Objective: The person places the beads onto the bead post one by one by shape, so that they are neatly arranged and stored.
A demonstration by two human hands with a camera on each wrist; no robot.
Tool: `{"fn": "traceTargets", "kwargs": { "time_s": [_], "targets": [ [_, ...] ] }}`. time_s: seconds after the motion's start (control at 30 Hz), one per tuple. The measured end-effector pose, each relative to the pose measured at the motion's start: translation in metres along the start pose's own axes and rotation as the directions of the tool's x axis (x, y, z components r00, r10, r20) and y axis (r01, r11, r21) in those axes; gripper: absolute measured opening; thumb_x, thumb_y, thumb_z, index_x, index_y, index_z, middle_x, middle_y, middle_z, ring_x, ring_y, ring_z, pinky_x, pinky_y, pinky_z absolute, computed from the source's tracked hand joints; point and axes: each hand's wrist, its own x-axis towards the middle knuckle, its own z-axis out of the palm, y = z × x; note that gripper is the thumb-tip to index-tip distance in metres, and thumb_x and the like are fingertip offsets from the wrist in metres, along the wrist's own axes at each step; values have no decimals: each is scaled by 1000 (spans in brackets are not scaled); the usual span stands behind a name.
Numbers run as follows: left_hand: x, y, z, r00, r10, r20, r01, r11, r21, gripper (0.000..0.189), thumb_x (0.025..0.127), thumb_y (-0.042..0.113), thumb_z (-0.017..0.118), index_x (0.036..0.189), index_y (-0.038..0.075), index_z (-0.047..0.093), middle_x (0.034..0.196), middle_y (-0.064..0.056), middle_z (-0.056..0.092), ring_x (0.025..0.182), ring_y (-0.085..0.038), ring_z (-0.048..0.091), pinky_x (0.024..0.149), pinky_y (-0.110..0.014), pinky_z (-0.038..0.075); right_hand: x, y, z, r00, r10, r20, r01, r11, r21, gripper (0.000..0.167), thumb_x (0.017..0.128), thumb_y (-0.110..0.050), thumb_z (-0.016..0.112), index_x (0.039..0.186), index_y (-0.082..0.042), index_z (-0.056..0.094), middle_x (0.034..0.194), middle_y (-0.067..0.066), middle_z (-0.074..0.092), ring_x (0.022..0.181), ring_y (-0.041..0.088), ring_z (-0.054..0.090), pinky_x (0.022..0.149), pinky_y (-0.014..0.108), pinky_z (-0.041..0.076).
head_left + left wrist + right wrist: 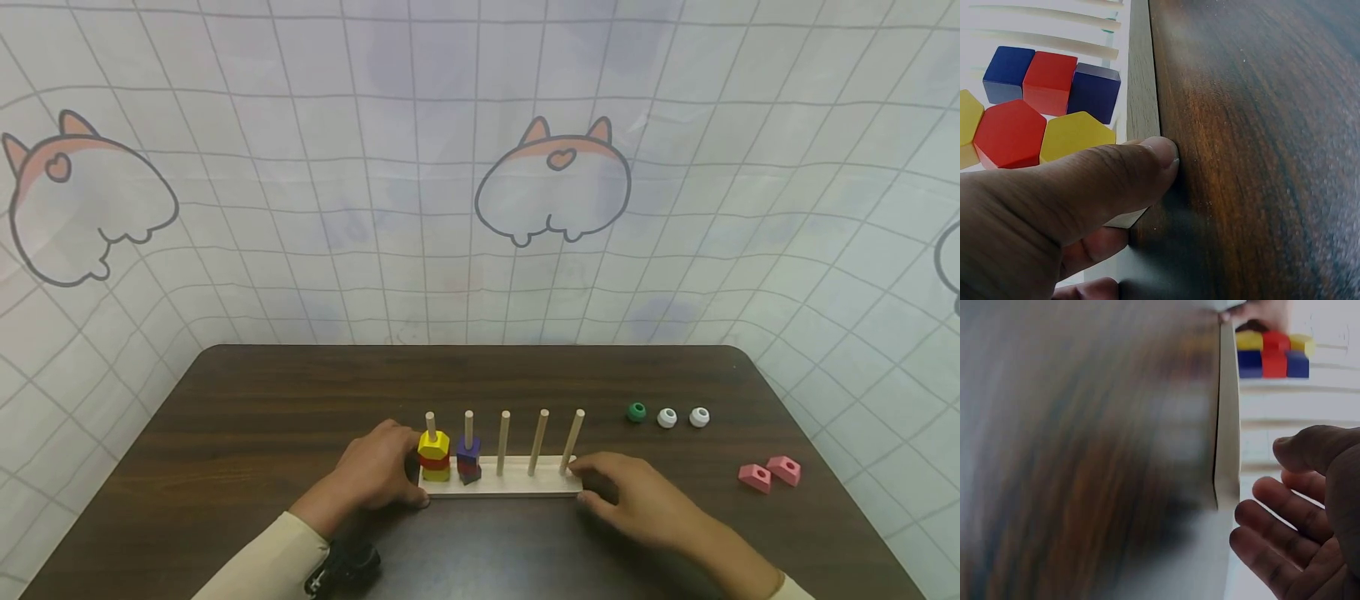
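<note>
A pale wooden peg board (517, 488) with several upright pegs lies across the middle of the table. Hexagonal beads, a red one (1010, 134) between two yellow ones, are stacked on its leftmost peg. The second peg carries a red cube bead (1050, 82) between two dark blue ones; the other pegs are bare. My left hand (378, 467) grips the board's left end, thumb along the front edge and fingers behind. At the right end is my right hand (637, 500), thumb and fingers apart around the corner. Whether its fingertips touch the wood I cannot tell.
Back right on the dark table (285, 392) lie a green round bead (636, 412) and two white round beads (667, 418). Two pink beads (755, 477) sit farther right. A patterned white curtain (420, 208) hangs behind the table.
</note>
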Motion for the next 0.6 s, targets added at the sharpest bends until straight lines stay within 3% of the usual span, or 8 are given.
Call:
{"fn": "traceTargets", "kwargs": {
  "time_s": [0.13, 0.27, 0.43, 0.6],
  "targets": [
    [0, -1, 1, 1000, 5, 0, -5, 1000, 3, 58, 59, 42, 98, 108, 22, 73, 101, 8, 68, 107, -21, 58, 79, -53, 53, -2, 15, -6, 998, 56, -10, -56, 998, -4, 31, 92, -18, 77, 122, -15, 69, 120, -5, 70, 108, 19, 67, 90, 44, 55],
    [-1, -1, 0, 1000, 12, -2, -12, 1000, 9, 58, 59, 42, 98, 107, 22, 73, 100, 8, 67, 108, -21, 58, 78, -54, 53, 0, 31, -11, 989, 115, -89, -117, 993, -16, 31, 91, -15, 78, 121, -15, 70, 116, -6, 71, 101, 17, 68, 85, 43, 55],
    [0, -1, -1, 1000, 8, 4, -8, 1000, 4, 58, 59, 42, 98, 107, 21, 73, 100, 8, 67, 108, -22, 58, 79, -55, 53, 6, 47, -22, 958, 209, -198, -217, 976, -21, 32, 91, -13, 78, 121, -10, 70, 115, 5, 72, 97, 26, 68, 82, 50, 54],
    [1, -1, 1, 1000, -2, 6, 2, 1000, -3, 59, 60, 41, 98, 109, 20, 73, 101, 7, 67, 108, -22, 58, 81, -55, 53, 13, 61, -33, 928, 282, -243, -297, 954, -30, 36, 93, -13, 76, 127, -4, 67, 122, 18, 68, 94, 32, 66, 78, 53, 53]
  ]
}}
